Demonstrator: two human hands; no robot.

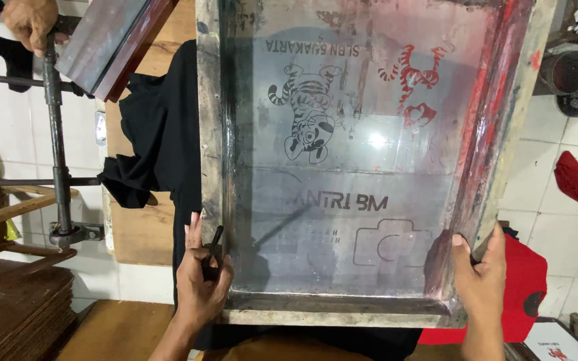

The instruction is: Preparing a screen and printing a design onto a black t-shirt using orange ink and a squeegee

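A large screen-printing frame [342, 311] with a grey mesh, tiger outlines and red ink stains along its right side fills the middle of the head view. It lies over a black T-shirt [162, 127] spread on a wooden board [140, 230]. My left hand [202, 277] grips the frame's near left corner and also holds a thin black stick. My right hand [479, 271] grips the near right corner, thumb on the inner edge.
Another person's hand [31, 21] at the top left holds a dark metal rod [55, 127] beside a second raised frame [112, 43]. Red cloth [523, 287] lies on the white tiled floor at right. A stack of wooden boards [18, 307] stands at the lower left.
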